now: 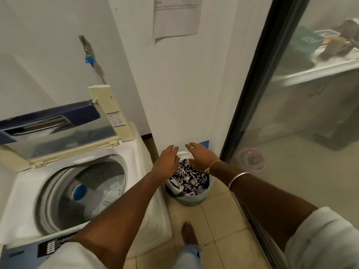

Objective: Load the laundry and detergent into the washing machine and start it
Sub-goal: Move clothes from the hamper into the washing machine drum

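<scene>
A white top-loading washing machine [25, 183] stands at the left with its lid [58, 131] folded up. Its drum [83, 193] shows a blue cap at the bottom and looks free of clothes. On the floor to its right sits a round laundry basket [191, 199] holding black-and-white patterned clothes [189, 176]. My left hand [167, 162] and my right hand [200, 154] reach out above the basket with fingers spread and relaxed, holding nothing. The right wrist wears two bangles.
A dark-framed glass sliding door [250, 105] runs along the right, close to my right arm. A white wall with a taped paper notice [175, 16] is ahead. A tap with a blue fitting [89, 59] hangs above the machine. My foot [189, 233] is on the tiled floor.
</scene>
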Available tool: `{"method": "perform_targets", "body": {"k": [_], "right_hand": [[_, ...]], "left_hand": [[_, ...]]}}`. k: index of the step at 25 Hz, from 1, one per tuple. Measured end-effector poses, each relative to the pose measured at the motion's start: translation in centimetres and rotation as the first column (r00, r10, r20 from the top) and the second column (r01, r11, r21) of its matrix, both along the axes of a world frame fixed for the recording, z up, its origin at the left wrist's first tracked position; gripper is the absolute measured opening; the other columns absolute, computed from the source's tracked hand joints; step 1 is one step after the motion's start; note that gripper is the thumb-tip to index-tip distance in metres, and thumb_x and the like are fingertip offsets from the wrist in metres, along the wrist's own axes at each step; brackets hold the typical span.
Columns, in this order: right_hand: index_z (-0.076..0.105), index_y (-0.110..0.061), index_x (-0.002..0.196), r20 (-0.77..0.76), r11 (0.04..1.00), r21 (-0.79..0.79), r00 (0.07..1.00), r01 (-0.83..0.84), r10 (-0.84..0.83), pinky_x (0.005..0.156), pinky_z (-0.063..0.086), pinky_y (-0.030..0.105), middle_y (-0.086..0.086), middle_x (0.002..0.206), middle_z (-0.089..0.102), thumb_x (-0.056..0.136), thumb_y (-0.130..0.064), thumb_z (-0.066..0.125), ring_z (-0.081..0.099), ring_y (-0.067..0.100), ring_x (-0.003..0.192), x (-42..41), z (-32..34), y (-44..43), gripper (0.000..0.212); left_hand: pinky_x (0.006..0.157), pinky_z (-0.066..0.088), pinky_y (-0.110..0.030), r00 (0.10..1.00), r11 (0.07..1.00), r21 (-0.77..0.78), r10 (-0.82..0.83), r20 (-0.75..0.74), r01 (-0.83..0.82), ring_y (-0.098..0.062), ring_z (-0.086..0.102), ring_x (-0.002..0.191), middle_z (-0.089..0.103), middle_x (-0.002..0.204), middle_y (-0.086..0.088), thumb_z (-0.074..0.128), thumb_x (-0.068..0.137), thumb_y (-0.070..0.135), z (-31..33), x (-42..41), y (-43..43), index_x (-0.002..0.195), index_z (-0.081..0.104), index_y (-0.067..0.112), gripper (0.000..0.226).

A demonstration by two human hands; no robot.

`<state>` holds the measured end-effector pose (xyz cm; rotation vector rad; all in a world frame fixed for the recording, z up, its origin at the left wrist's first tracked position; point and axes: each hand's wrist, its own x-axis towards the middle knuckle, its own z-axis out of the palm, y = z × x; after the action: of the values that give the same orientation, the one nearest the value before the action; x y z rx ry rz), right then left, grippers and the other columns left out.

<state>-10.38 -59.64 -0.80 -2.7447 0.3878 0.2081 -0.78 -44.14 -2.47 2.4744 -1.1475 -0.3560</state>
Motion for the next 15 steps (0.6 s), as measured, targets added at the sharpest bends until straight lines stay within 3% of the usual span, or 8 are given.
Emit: {"method": "perform_targets", "body": {"k": [3,5,11,15], "right_hand": [[0.03,-0.014,0.153,-0.071,0.998,0.05,0.997,0.031,-0.027,0.113,0.036,0.045,0.009,0.156,0.034,0.094,-0.03,0.06,0.036,0.032,0.14,3.0,-3.0,-3.4,0.067],[0.029,-0.014,0.153,-0.113,0.996,0.069,0.993,0.051,-0.043,0.114,0.032,0.042,0.009,0.157,0.032,0.095,-0.028,0.059,0.034,0.031,0.141,4.6,-5.3,-5.3,0.067],[0.027,-0.017,0.153,-0.275,0.988,0.15,0.961,0.04,0.003,0.114,0.033,0.044,0.009,0.156,0.032,0.092,-0.035,0.062,0.034,0.032,0.14,8.6,-15.6,-9.4,0.073],[0.023,-0.016,0.155,-0.342,0.975,0.221,0.938,0.017,0.061,0.117,0.028,0.042,0.011,0.157,0.029,0.086,-0.04,0.069,0.03,0.033,0.142,10.7,-24.8,-11.5,0.086]], "left_hand": [[0.111,0.038,-0.041,0.997,0.999,0.044,-0.016,-0.073,0.019,-0.031,0.046,0.131,0.044,0.147,-0.014,0.042,0.103,0.022,-3.4,3.2,-3.1,0.144,0.042,0.009,0.043],[0.108,0.041,-0.042,0.995,0.995,0.098,-0.019,-0.098,0.029,-0.031,0.05,0.125,0.05,0.141,-0.015,0.046,0.1,0.02,-6.4,5.3,-4.4,0.141,0.045,0.007,0.042],[0.113,0.032,-0.038,0.964,0.969,0.228,-0.03,-0.266,0.093,-0.035,0.049,0.127,0.051,0.138,-0.02,0.052,0.095,0.011,-13.8,9.0,-8.4,0.142,0.044,0.001,0.049],[0.118,0.028,-0.041,0.943,0.962,0.267,0.031,-0.33,0.062,-0.034,0.041,0.137,0.044,0.147,-0.017,0.046,0.092,0.024,-21.1,11.6,-10.3,0.147,0.038,0.007,0.058]]}}
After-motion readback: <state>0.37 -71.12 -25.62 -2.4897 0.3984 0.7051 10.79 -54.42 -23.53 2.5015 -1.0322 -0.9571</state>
